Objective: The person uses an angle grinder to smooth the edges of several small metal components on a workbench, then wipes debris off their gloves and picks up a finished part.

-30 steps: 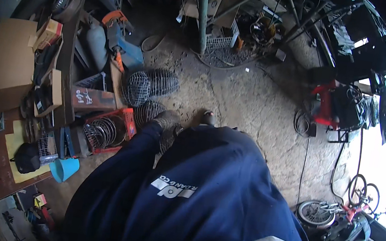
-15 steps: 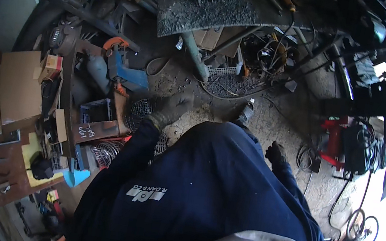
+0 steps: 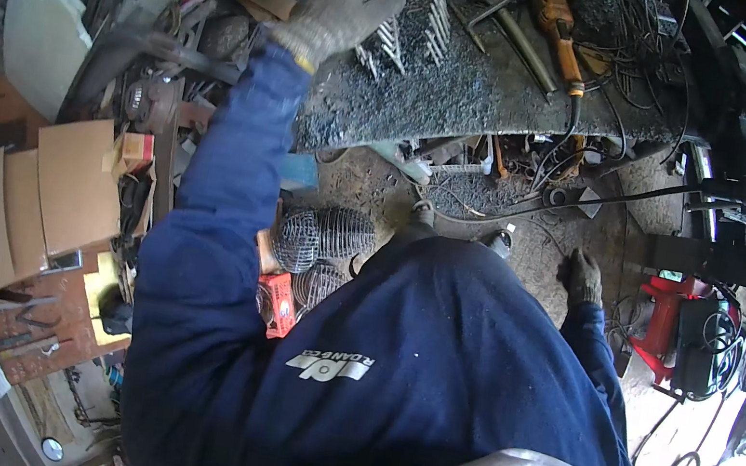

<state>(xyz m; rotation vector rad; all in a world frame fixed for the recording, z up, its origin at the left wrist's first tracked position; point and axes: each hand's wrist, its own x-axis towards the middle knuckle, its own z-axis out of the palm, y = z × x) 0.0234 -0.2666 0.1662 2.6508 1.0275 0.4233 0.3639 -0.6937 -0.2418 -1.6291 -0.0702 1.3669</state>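
Observation:
My left hand (image 3: pixel 350 10), in a grey knit glove, reaches over the far workbench (image 3: pixel 353 113), which is strewn with dark metal chips. Its fingers stretch to the right, slightly bent and apart, with nothing visible in them. Just beside and below the fingers lie short ridged metal rods (image 3: pixel 388 43), with another row of ridged rods (image 3: pixel 438 24) a little to the right. Low at my right side hangs my gloved right hand (image 3: pixel 584 277), its fingers loosely parted above the floor and holding nothing I can see.
An orange power tool (image 3: pixel 560 24) with a cord lies on the bench beside metal bars. Wire coils (image 3: pixel 344 231) and a red plastic crate (image 3: pixel 281 304) are on the floor at left. Cardboard boxes (image 3: pixel 78 186) stand farther left; a red machine (image 3: pixel 664 323) is at right.
My left hand has risen from beside my leg to over the bench, up and forward. The bench now appears closer. My right hand has shifted slightly forward and right.

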